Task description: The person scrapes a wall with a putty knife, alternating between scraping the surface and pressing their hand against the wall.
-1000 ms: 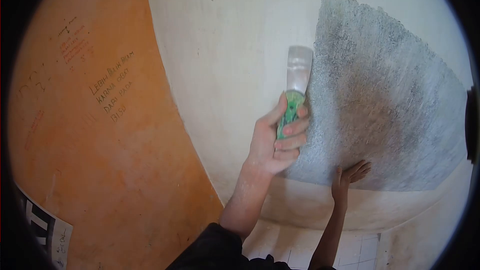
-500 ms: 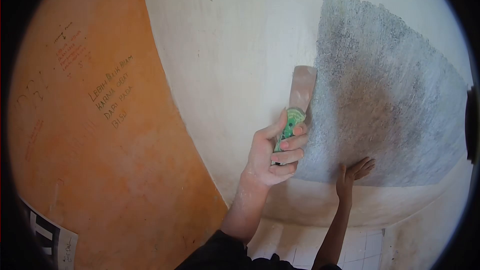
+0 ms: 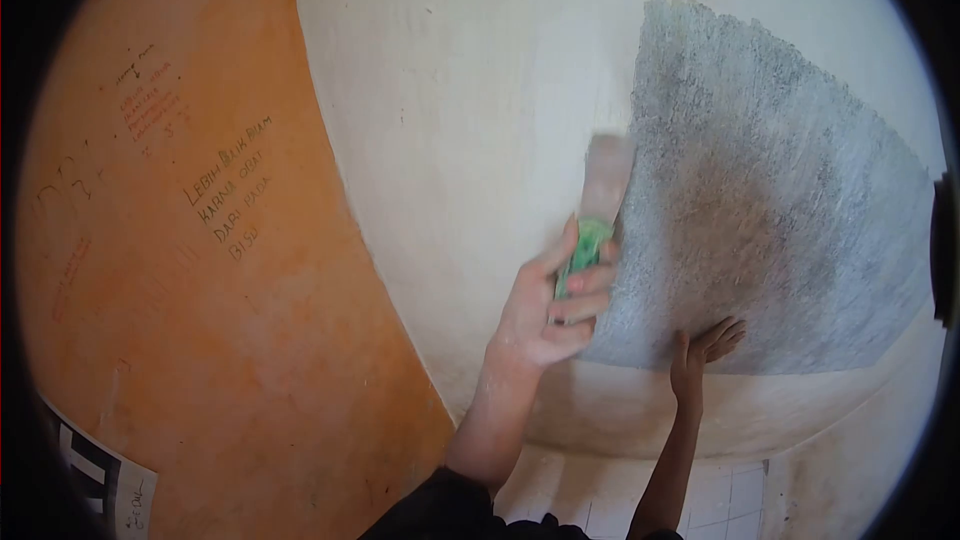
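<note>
My left hand [image 3: 530, 315] is wrapped round the green handle of a scraper [image 3: 607, 180], palm side towards me. The scraper's flat, wide blade points up and lies along the left edge of a rough grey patch [image 3: 680, 140] on the pale wall [image 3: 470, 90]. Both the blade and the hand are blurred. Lower right, my right hand [image 3: 708, 345] rests with fingers stretched out near the bottom of the grey patch, apparently against the wall; it holds nothing. Pale dust marks the left forearm.
An orange wall [image 3: 280, 360] with handwriting on it meets the pale wall at the left. A sheet with black-and-white markings [image 3: 110, 480] shows at the lower left. White tiles [image 3: 720, 500] lie below, and a dark object [image 3: 943, 250] stands at the right edge.
The left hand and scraper have shifted slightly and now look blurred. The view has moved a little, so the walls sit slightly lower and to the right. The right hand keeps its place.
</note>
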`<state>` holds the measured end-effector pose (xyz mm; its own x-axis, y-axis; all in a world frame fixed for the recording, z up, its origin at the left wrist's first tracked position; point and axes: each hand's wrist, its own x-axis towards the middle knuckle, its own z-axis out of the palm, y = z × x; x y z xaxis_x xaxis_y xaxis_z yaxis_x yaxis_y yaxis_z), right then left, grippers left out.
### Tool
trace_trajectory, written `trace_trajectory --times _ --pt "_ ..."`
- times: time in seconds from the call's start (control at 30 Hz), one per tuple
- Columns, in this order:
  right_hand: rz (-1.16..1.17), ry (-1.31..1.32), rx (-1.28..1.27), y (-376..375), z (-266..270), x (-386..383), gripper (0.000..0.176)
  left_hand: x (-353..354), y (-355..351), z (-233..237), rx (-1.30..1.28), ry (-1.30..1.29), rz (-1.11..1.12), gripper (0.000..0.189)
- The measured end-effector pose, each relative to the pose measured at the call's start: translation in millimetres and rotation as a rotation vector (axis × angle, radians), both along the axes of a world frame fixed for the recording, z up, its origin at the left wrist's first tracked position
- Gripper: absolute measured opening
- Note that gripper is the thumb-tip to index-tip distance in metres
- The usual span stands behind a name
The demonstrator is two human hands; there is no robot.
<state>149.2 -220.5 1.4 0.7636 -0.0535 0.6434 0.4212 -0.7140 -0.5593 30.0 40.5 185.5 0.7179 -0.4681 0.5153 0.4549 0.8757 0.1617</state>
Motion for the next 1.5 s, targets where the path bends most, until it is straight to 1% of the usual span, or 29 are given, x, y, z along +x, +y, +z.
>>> trace_trajectory --times 0.07,0.1,0.13,0.2,0.23,0.3,0.37,0.43,0.47,0.53,0.57,0.6,0.67,0.83,0.9,0.97,1.0,1.07,1.17,1.27,1.33,1.5 --pt "0.014 -0.025 -0.015 -1.5 1.1 1.5 0.088 6.4 2.0 25.3 0.018 -0.026 0.064 0.047" --pt "0.014 -0.023 -0.020 -3.6 0.9 -0.4 0.088 5.9 -0.3 28.5 0.023 -0.049 0.093 0.046" --pt "0.018 -0.013 -0.017 -4.2 1.4 -1.0 0.088 3.4 -4.3 22.4 0.022 -0.053 0.094 0.046" --pt "0.023 -0.014 0.002 -2.3 0.7 2.9 0.087 -6.1 -13.3 -2.4 -0.055 0.053 -0.016 0.045" --pt "0.023 -0.026 -0.008 -3.5 -1.2 3.8 0.088 -8.9 -15.8 -5.8 -0.028 0.022 -0.009 0.044" --pt "0.019 -0.029 -0.020 -5.5 -3.8 4.5 0.088 -3.4 -10.0 -0.7 -0.015 0.022 0.003 0.044" --pt "0.033 -0.018 -0.016 -5.1 -2.3 3.1 0.089 0.7 -6.9 15.3 -0.015 0.036 0.019 0.044" --pt "0.049 0.014 -0.011 -4.3 0.0 -2.4 0.091 4.5 -5.4 27.6 0.031 -0.021 0.149 0.044" --pt "0.062 0.022 0.004 -4.0 3.3 -0.6 0.093 1.6 -8.5 20.6 0.029 -0.025 0.150 0.044" --pt "0.060 0.009 0.001 -4.6 2.2 3.0 0.093 -7.2 -15.5 -1.2 -0.029 0.015 0.036 0.044" --pt "0.053 0.008 -0.009 -6.0 0.5 3.0 0.094 -7.0 -16.2 -5.4 -0.039 0.013 0.033 0.043" --pt "0.051 0.006 -0.006 -5.5 0.6 4.9 0.094 -3.5 -13.6 -5.4 -0.037 0.012 0.030 0.043" --pt "0.027 -0.029 -0.018 -4.6 -2.6 4.2 0.090 -9.3 -10.3 11.6 -0.013 -0.012 0.020 0.043" --pt "0.020 -0.029 -0.021 -6.1 -5.1 3.3 0.091 -8.6 -14.1 -1.2 -0.026 0.025 0.044 0.043" --pt "0.016 -0.030 -0.017 -4.1 -3.6 6.8 0.091 -6.0 -12.3 3.1 -0.013 0.017 0.050 0.043" --pt "0.014 -0.020 -0.036 -4.9 -2.4 4.5 0.091 -8.9 -11.1 14.1 -0.033 -0.041 0.006 0.044" --pt "0.015 -0.017 -0.033 -2.6 -1.4 3.9 0.091 -9.1 -11.2 10.5 -0.030 -0.038 0.007 0.044" --pt "0.026 -0.023 -0.012 -2.1 0.4 1.3 0.091 -10.4 -14.5 -0.3 -0.014 0.056 0.054 0.044" --pt "0.016 -0.033 -0.046 -5.3 -2.6 5.1 0.091 -4.4 -7.9 11.7 0.016 -0.014 0.003 0.043" --pt "0.015 -0.030 -0.035 -3.6 -2.9 3.4 0.090 -10.5 -7.0 13.7 0.000 0.032 0.012 0.043" --pt "0.021 -0.013 -0.029 -4.3 -5.1 -0.8 0.090 -12.8 -9.9 2.7 -0.007 0.026 0.026 0.043" --pt "0.033 0.011 -0.019 -1.3 -1.4 2.9 0.089 -10.2 -4.8 15.4 0.015 -0.026 -0.006 0.042"
